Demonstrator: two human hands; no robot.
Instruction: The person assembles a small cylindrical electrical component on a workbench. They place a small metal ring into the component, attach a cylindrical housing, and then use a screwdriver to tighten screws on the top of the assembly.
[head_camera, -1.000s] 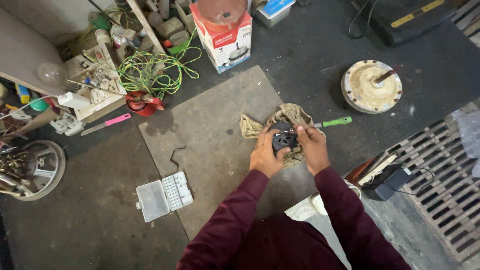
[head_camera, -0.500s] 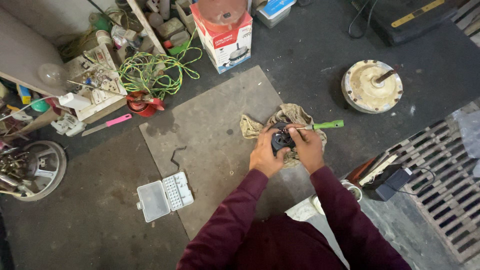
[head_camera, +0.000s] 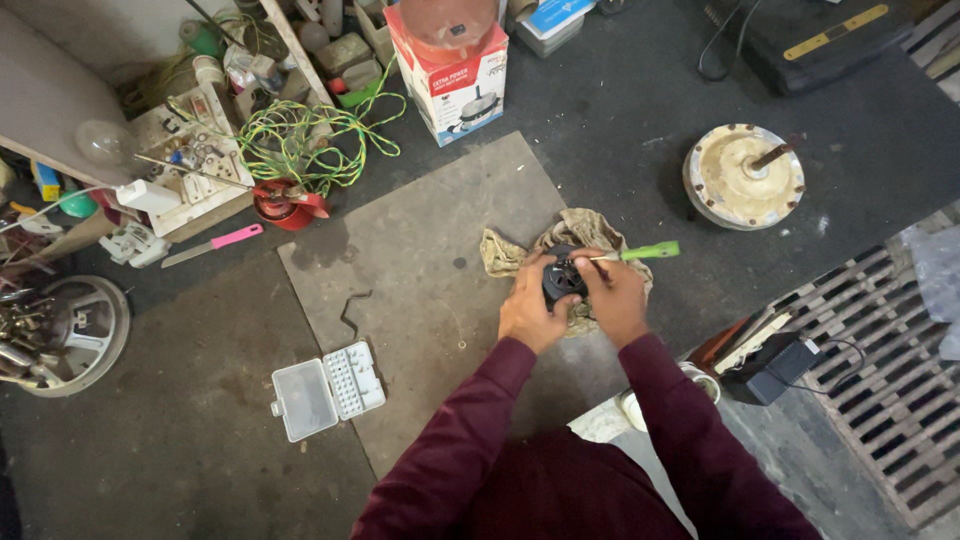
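Motor-like black part (head_camera: 562, 277), small and round, is held between both hands over a crumpled tan rag (head_camera: 575, 232) that lies on a grey mat (head_camera: 420, 260). The left hand (head_camera: 530, 305) is closed around the part's near-left side, fingers curled onto it. The right hand (head_camera: 613, 295) is closed on a green-handled screwdriver (head_camera: 640, 253), whose handle sticks out past the knuckles, away to the right, while the thin shaft is pointed back toward the top of the part. Whether the tip is seated in a screw cannot be told; that spot is too small and partly hidden by the fingers.

Well to the left of the left hand, nearer the body, an open clear plastic parts box (head_camera: 327, 390) is seen, and between it and the hand a small bent metal piece (head_camera: 352, 312). Far ahead and to the right of the right hand a round cream-coloured motor housing (head_camera: 744, 176) is set on the dark floor.

Several risks can be judged from this grip. The tip could be slipped off and driven into the left fingers, since these are wrapped close beside the working point. A loosened screw could be dropped into the rag's folds and lost. The part could be turned in the left hand if it is not braced firmly enough.
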